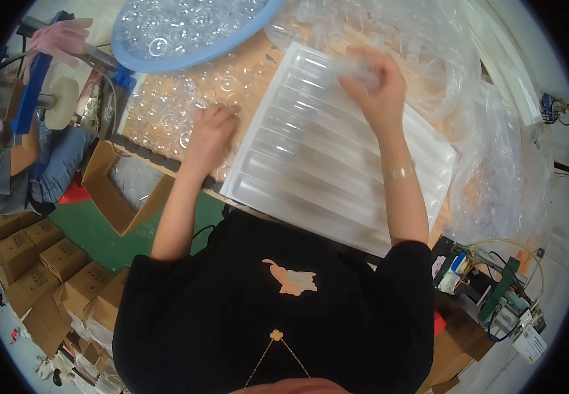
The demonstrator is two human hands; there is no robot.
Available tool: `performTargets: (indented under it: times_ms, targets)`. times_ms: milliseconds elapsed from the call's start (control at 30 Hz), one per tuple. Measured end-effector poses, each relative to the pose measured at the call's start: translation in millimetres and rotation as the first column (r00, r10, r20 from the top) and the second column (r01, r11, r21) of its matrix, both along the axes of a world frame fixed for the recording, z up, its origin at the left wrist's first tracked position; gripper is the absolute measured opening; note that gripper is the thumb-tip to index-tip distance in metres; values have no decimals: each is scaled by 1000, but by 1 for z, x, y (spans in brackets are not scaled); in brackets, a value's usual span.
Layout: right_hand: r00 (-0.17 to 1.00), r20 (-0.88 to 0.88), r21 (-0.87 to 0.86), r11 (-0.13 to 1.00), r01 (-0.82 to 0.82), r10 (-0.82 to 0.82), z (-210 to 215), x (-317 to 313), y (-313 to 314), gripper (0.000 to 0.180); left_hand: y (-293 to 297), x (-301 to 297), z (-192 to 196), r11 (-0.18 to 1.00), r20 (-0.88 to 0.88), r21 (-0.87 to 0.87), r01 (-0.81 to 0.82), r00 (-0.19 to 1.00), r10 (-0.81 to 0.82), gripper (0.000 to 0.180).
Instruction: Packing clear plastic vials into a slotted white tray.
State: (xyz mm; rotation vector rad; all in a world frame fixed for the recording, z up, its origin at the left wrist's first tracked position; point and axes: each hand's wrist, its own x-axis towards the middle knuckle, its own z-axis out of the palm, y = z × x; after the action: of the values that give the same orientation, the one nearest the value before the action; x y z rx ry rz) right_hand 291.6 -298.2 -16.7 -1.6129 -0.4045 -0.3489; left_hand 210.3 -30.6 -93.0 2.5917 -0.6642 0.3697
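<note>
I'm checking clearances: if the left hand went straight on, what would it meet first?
The left hand would probably meet the loose clear round pieces just ahead, short of the blue basin; the hand's height is hard to judge.

I see right hand holding blurred clear piece over white tray | left hand among clear parts on desk | blue basin beyond

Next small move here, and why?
Probably lower the clear piece in the right hand into a groove of the white tray: the hand, blurred, is over the tray's far end, and clear items seem to lie in the far grooves while nearer ones look bare. The left hand is down among clear round pieces.
</note>
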Motion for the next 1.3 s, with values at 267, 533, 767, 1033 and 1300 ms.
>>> performTargets:
  times_ms: [267,533,767,1033,1300]
  targets:
    - [990,140,-633,770,79,13,-16,-123,-24,43,-35,-5,24,589,-258,-748,-306,952,168,12]
    - [940,297,-580,750,317,-167,-31,-124,-14,45,-126,-32,57,433,-397,-868,-242,862,-315,22]
    - [901,355,-602,676,425,-250,-21,-133,-18,44,-136,-37,54,379,-418,-887,-264,809,-414,31]
    - [999,42,-540,842,16,8,-11,-114,-76,37,-147,-34,42,555,-207,-831,44,900,-382,54]
    - [206,391,-829,-246,502,-897,-59,-101,-361,18,-120,-22,32,627,-252,-779,-6,919,-304,60]
